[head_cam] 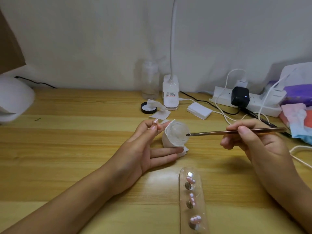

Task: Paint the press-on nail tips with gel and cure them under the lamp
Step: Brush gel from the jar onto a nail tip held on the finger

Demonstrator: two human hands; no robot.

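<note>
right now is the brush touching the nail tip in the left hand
Apart. The head view shows the brush with its tip at the jar, while the nail tip is pinched in the left hand on the jar's other side.

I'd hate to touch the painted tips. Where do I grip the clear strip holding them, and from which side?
Take the clear strip by its two long edges, mid-length, probably from above: thumb on one, fingers on the other. It lies flat on the table, and the nail tips stand in a row down its centre, leaving bare margins along both sides.
</note>
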